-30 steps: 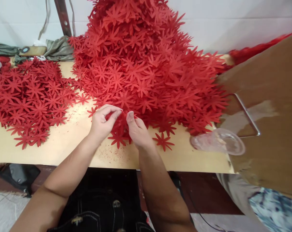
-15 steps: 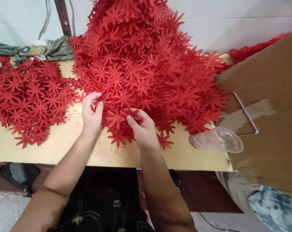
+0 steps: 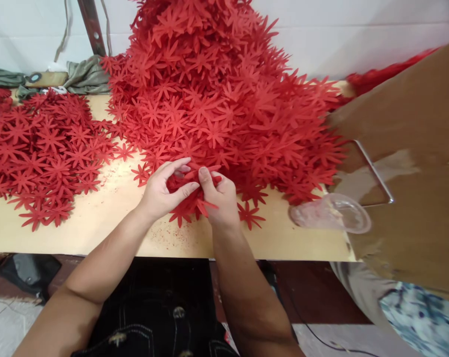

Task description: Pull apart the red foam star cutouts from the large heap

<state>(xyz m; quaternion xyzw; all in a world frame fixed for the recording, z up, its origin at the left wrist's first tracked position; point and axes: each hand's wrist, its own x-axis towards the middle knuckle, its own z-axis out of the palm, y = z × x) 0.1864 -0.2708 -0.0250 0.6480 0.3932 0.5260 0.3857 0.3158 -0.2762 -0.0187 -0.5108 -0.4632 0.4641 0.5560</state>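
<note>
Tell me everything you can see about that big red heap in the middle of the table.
The big heap is a tall mound of flat red flower shapes with narrow petals, seemingly cut from foam or felt. It rises against the white wall and spreads across the pale table, its right edge meeting a brown board. At its near foot, the left hand and right hand pinch a few flowers.

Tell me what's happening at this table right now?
A person sits at a pale table heaped with red flower-shaped cutouts. Both hands meet at the near foot of the big pile: the left hand and right hand pinch a small bunch of cutouts between thumbs and fingers. A lower, flatter pile lies to the left. A clear plastic cup lies on its side at the right, beside a brown board.
</note>
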